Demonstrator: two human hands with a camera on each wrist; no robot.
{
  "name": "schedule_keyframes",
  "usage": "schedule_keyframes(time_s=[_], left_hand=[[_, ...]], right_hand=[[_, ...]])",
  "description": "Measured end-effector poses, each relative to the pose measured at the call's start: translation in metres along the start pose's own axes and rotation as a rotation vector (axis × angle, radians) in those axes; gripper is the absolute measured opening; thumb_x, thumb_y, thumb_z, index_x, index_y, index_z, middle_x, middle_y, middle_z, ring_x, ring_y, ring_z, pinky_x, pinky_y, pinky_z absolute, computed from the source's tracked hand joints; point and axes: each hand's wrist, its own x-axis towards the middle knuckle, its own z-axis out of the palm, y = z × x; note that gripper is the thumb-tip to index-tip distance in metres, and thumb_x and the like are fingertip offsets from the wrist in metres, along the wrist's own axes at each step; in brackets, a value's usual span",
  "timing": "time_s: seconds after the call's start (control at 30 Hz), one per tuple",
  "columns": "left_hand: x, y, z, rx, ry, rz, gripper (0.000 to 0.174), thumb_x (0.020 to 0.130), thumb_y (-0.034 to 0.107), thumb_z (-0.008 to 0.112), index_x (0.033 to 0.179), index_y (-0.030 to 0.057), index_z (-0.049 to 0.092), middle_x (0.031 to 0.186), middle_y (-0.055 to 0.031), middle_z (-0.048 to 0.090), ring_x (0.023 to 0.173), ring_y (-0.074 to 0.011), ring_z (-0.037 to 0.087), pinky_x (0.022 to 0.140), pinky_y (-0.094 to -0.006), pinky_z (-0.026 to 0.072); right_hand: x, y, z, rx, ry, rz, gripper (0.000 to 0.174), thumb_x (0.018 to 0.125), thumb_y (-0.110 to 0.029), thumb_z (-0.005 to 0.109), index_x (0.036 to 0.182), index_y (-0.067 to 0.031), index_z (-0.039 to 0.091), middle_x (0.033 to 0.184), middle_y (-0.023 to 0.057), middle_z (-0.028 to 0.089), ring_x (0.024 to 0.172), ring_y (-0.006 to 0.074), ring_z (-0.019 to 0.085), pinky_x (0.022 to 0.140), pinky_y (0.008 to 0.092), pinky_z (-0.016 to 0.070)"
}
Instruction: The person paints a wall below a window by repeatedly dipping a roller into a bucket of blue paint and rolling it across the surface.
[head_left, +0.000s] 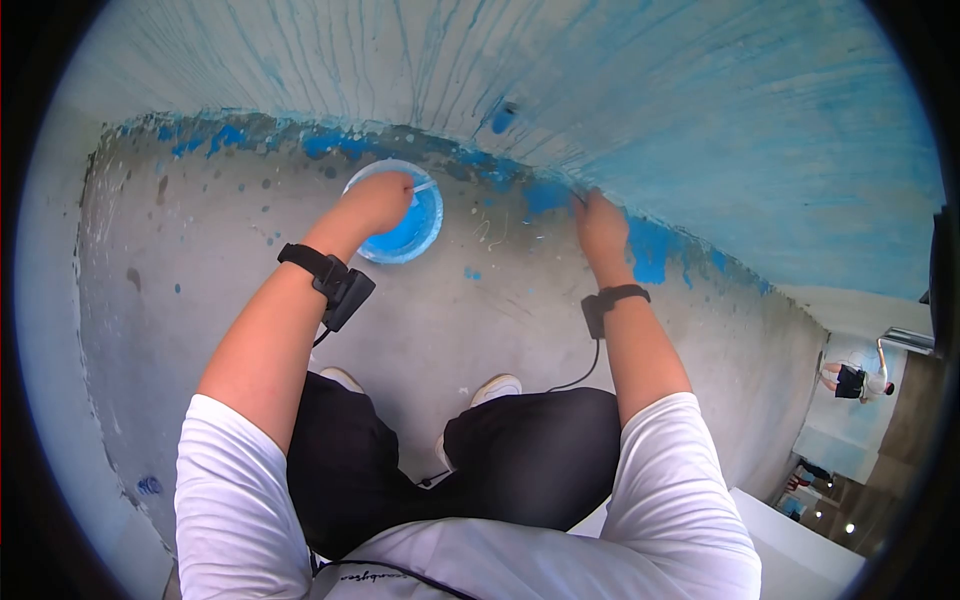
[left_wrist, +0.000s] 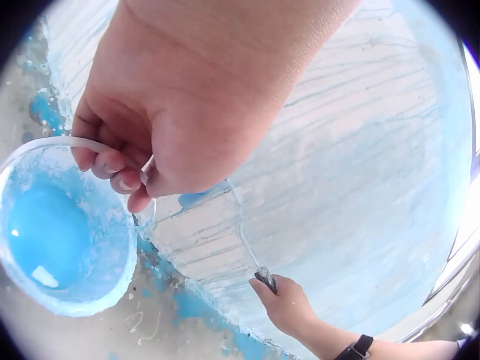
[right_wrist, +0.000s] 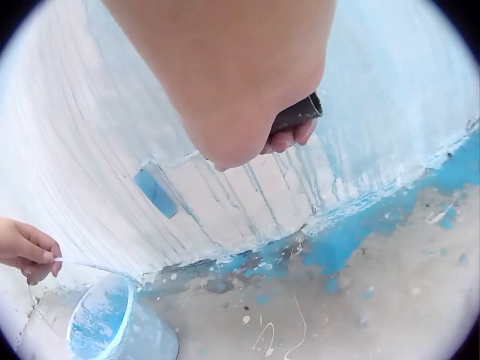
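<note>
Down by the foot of the wall (head_left: 600,90), a person squats on the concrete floor (head_left: 450,320), both arms stretched forward. The left hand (head_left: 378,203) hovers over the rim of a small bucket (head_left: 437,225) that stands on the floor just beside the wall, with bright blue paint (head_left: 405,238) pooled in its bottom. That hand is clenched, thumb and curled fingers pinching the end of a thin white cord (left_wrist: 244,232). From the left wrist view the cord runs across the streaked, pale blue wall surface to the right hand (head_left: 600,228). The right hand is low against the wall, well apart from the bucket, and its fingers are wrapped around a dark handle (right_wrist: 296,115) (I cannot tell what sort of tool it belongs to, since the fist hides most of it). The cord seems to meet that handle, though the joint is too small to make out.

Along the seam where wall meets floor lies a ragged band of deep blue splashes (head_left: 650,250), and a darker blue patch (right_wrist: 156,193) marks the wall between the two hands. Each wrist carries a black strap with a camera (head_left: 335,285). A pale shoe (head_left: 497,387) shows between the person's knees. Off to the right, another person (head_left: 855,380) crouches by a far wall.
</note>
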Motion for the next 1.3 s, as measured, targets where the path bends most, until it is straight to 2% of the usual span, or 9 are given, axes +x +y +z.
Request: schedule_keyframes(time_s=[0.23, 0.4, 0.5, 0.6, 0.67, 0.77, 1.0, 1.17, 1.3], left_hand=[[0.001, 0.003, 0.000, -0.057, 0.006, -0.007, 0.020, 0.091, 0.019, 0.050, 0.095, 0.0058, 0.063, 0.091, -0.0187, 0.064, 0.086, -0.0374, 0.060, 0.073, -0.0448, 0.0462], [0.002, 0.002, 0.000, 0.001, 0.018, 0.026, 0.020, 0.091, 0.020, 0.051, 0.095, 0.0053, 0.063, 0.093, -0.0184, 0.064, 0.086, -0.0374, 0.060, 0.074, -0.0445, 0.0463], [0.005, -0.010, 0.001, -0.010, 0.044, 0.025, 0.020, 0.091, 0.021, 0.052, 0.095, 0.0057, 0.064, 0.096, -0.0178, 0.065, 0.090, -0.0376, 0.060, 0.076, -0.0447, 0.0473], [-0.001, -0.020, -0.006, -0.024, 0.112, 0.023, 0.019, 0.090, 0.021, 0.055, 0.096, 0.0061, 0.064, 0.098, -0.0168, 0.065, 0.093, -0.0376, 0.061, 0.079, -0.0444, 0.0484], [-0.003, -0.022, -0.009, -0.042, 0.157, -0.003, 0.019, 0.089, 0.021, 0.057, 0.096, 0.0060, 0.064, 0.098, -0.0162, 0.065, 0.094, -0.0373, 0.061, 0.080, -0.0439, 0.0485], [-0.004, -0.025, -0.013, -0.017, 0.207, -0.054, 0.018, 0.089, 0.020, 0.057, 0.099, 0.0064, 0.063, 0.100, -0.0160, 0.066, 0.095, -0.0368, 0.061, 0.081, -0.0435, 0.0489], [0.000, -0.027, -0.006, -0.072, 0.407, -0.119, 0.019, 0.088, 0.019, 0.057, 0.100, 0.0065, 0.064, 0.091, -0.0175, 0.066, 0.086, -0.0348, 0.063, 0.074, -0.0423, 0.0493], [0.001, -0.023, -0.008, -0.058, 0.369, -0.116, 0.019, 0.088, 0.019, 0.057, 0.100, 0.0069, 0.064, 0.091, -0.0172, 0.066, 0.086, -0.0345, 0.063, 0.073, -0.0420, 0.0493], [0.000, -0.021, -0.010, -0.029, 0.286, -0.145, 0.020, 0.091, 0.021, 0.054, 0.106, 0.0105, 0.063, 0.103, -0.0149, 0.066, 0.097, -0.0344, 0.062, 0.081, -0.0428, 0.0496]], right_hand=[[-0.064, 0.092, 0.006, -0.017, -0.094, 0.401, 0.041, 0.091, -0.044, 0.055, 0.089, -0.0031, 0.056, 0.081, 0.0204, 0.066, 0.077, 0.0406, 0.063, 0.064, 0.0508, 0.0490], [-0.057, 0.077, -0.013, 0.046, -0.101, 0.482, 0.044, 0.087, -0.047, 0.059, 0.090, -0.0026, 0.061, 0.083, 0.0222, 0.066, 0.078, 0.0409, 0.063, 0.068, 0.0498, 0.0495], [-0.041, 0.057, -0.019, 0.099, -0.147, 0.372, 0.046, 0.085, -0.048, 0.061, 0.085, -0.0021, 0.064, 0.080, 0.0239, 0.065, 0.079, 0.0414, 0.063, 0.067, 0.0484, 0.0484], [-0.027, 0.041, -0.012, 0.406, -0.181, 0.224, 0.050, 0.083, -0.050, 0.062, 0.081, -0.0005, 0.064, 0.070, 0.0215, 0.062, 0.069, 0.0361, 0.063, 0.062, 0.0446, 0.0464], [-0.015, 0.023, -0.020, 0.492, -0.581, 0.190, 0.047, 0.083, -0.051, 0.063, 0.082, -0.0033, 0.063, 0.064, 0.0059, 0.057, 0.061, 0.0190, 0.054, 0.059, 0.0330, 0.0430], [-0.011, -0.006, -0.045, 0.526, -0.811, 0.190, 0.052, 0.082, -0.056, 0.062, 0.081, -0.0044, 0.062, 0.067, 0.0021, 0.055, 0.062, 0.0133, 0.050, 0.057, 0.0301, 0.0413], [-0.008, -0.042, -0.044, 0.473, -1.049, 0.091, 0.063, 0.077, -0.065, 0.063, 0.082, -0.0020, 0.064, 0.070, 0.0082, 0.059, 0.063, 0.0199, 0.054, 0.058, 0.0323, 0.0435], [-0.013, -0.069, -0.038, 0.539, -0.839, -0.303, 0.055, 0.087, -0.051, 0.058, 0.100, 0.0024, 0.059, 0.098, 0.0208, 0.065, 0.091, 0.0353, 0.061, 0.079, 0.0414, 0.0461], [-0.015, -0.091, -0.029, 0.529, -0.835, -0.377, 0.050, 0.089, -0.044, 0.057, 0.110, 0.0017, 0.055, 0.102, 0.0225, 0.064, 0.093, 0.0368, 0.061, 0.079, 0.0424, 0.0466]])
